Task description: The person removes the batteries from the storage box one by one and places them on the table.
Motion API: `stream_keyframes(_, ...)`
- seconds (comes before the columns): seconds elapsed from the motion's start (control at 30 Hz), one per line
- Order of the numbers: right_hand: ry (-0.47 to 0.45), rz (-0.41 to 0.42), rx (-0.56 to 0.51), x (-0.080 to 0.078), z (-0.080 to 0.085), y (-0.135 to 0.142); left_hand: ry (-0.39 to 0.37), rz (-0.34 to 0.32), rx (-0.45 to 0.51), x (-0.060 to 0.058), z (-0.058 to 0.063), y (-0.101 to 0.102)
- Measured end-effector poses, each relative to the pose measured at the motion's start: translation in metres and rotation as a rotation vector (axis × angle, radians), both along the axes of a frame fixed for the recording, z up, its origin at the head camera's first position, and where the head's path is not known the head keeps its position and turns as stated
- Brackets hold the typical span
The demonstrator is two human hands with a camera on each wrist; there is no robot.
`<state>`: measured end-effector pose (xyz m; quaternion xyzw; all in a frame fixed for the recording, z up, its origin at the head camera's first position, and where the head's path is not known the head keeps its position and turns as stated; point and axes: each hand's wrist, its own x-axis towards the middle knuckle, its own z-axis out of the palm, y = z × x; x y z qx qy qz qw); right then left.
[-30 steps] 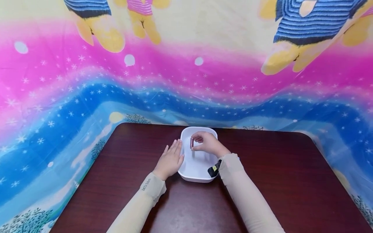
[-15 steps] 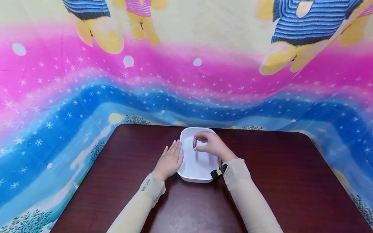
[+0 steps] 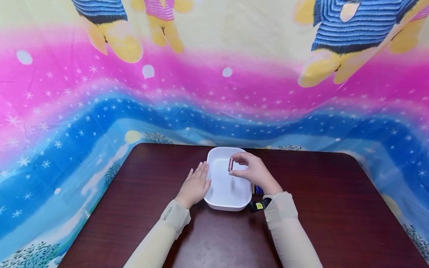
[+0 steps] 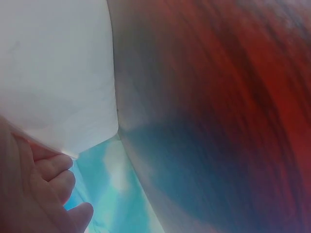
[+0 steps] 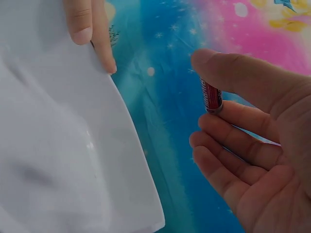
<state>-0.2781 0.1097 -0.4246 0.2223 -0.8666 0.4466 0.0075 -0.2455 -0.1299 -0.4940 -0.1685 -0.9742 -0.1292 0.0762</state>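
Note:
Between its thumb and fingers my right hand (image 3: 256,172) pinches a small dark-red battery (image 3: 230,164) by its ends, held above the white plastic tray (image 3: 228,201). The right wrist view shows the same battery (image 5: 212,97) with its printed label, thumb on one end and a fingertip at the other. My left hand (image 3: 195,186) rests with straight fingers along the tray's left rim. From the left wrist, the fingers (image 4: 62,177) lie against the outer wall of the tray (image 4: 63,63). Nothing else shows inside the tray but shadows.
A small dark-blue and gold object (image 3: 258,190) sits beside the tray's right side, partly hidden by my right wrist. The brown table (image 3: 161,163) ends at a far edge against a colourful cloth (image 3: 214,93). A black strap device (image 3: 259,206) hangs at my right wrist.
My right hand has moved to the right over the tray with the battery, which now leans slightly. The blue and gold object has come into sight. My left hand stays put.

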Motion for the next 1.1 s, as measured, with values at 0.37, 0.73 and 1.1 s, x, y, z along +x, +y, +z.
stream_keyframes(0.37,-0.008,-0.057,-0.034,0.017,0.001,0.022,0.011,-0.005,0.006,0.001,0.0,-0.001)
stream_keyframes(0.73,0.01,-0.125,-0.026,0.027,-0.002,0.046,0.008,-0.005,0.01,0.001,0.0,-0.001)
stream_keyframes(1.1,0.048,-0.169,-0.049,0.034,-0.009,0.066,-0.001,-0.004,0.015,0.002,0.002,0.0)
